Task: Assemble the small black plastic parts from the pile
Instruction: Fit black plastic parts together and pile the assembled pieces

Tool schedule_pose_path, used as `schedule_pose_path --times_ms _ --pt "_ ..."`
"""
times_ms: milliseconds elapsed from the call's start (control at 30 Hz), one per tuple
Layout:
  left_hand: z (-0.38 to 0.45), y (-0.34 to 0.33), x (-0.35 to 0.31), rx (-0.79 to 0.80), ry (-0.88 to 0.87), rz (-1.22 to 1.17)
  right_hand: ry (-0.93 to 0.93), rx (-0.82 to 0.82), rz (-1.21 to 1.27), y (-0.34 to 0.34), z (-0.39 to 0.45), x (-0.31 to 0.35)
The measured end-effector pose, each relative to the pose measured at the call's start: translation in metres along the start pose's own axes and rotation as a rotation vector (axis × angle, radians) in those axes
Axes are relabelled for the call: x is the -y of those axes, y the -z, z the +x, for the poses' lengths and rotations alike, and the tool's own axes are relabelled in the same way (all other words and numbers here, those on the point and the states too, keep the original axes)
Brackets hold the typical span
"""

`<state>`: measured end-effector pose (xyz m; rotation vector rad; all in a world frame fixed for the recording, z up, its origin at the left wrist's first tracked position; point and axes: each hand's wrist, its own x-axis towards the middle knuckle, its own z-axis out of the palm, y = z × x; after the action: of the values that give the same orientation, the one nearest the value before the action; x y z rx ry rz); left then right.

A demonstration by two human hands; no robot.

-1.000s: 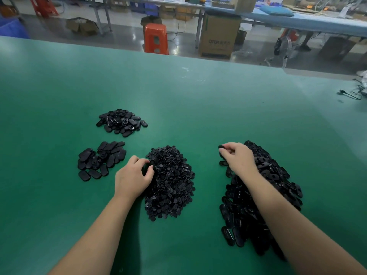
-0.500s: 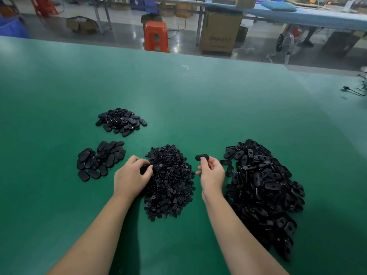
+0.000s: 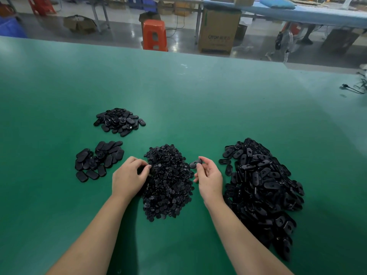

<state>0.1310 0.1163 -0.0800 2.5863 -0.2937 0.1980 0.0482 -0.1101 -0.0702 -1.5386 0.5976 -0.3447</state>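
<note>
A head camera looks down on a wide green counter [image 3: 178, 92] with two bare forearms reaching in from the near edge.

The right hand [image 3: 210, 178] is raised just above the counter between two heaps. Its thumb and fingers [image 3: 205, 162] pinch one oval black part [image 3: 195, 163] at the tips, held level, just right of the middle heap's far edge.

The left hand [image 3: 128, 175] rests at the left edge of the middle heap [image 3: 168, 181], a mound of small round black pieces. Its fingers are curled with the tips drawn toward the thumb at the heap's edge; whether they hold a piece cannot be told.

To the right lies the big pile [image 3: 262, 187] of oval black shells, many showing a slot, stretching from mid-counter toward the near right.

To the left, well apart from the hands, are two smaller groups: a near group [image 3: 99, 160] of smooth oval parts lying mostly flat, and a far group [image 3: 119, 121] of similar ovals heaped loosely.

Beyond the counter's far edge is a shiny floor with an orange stool [image 3: 154, 34], a tall cardboard box [image 3: 217, 30], and a long blue table. A black cable [image 3: 351, 88] lies at the counter's far right.
</note>
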Motion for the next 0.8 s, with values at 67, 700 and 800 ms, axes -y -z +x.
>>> schedule_pose_path --times_ms 67,700,800 --pt "0.0 0.001 0.0 0.002 0.007 -0.006 0.014 -0.001 -0.015 -0.001 -0.002 0.001" --pt "-0.003 0.018 0.005 0.184 0.015 -0.16 0.05 0.017 0.011 -0.001 -0.001 -0.005" --pt "0.0 0.026 0.006 0.241 0.004 -0.179 0.049 0.028 0.032 0.0 -0.002 -0.004"
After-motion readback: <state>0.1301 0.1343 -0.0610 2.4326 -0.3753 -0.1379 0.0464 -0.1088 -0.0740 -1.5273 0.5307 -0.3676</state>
